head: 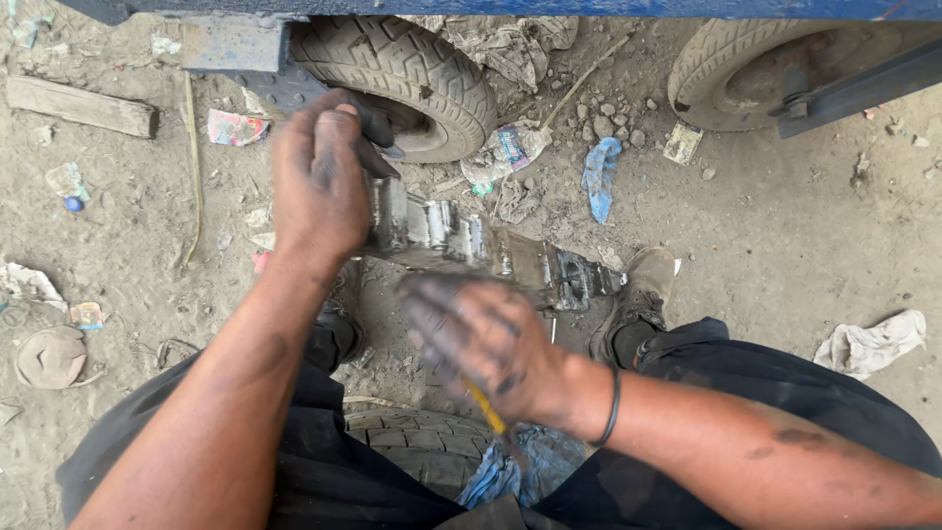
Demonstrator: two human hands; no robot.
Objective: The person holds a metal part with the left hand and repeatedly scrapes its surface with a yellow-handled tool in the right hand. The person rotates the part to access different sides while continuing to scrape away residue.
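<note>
Metal part (471,245): greasy, ribbed, blurred, held crosswise.

Tyres: you have three, two (412,74) (756,69) beyond the metal part (471,245), one (417,447) nearer you.
Hands: two, left (319,182) and right (481,339), both at it.
Shoes: two (638,294) (339,314), beside it.
Blue rags: two (601,177) (520,471).

I see bare forearms, both hands smeared with black grease, my right hand (481,339) with a thin black wristband (612,410) at four o'clock, dark trousers (775,383), and dusty boots (643,294).
</note>
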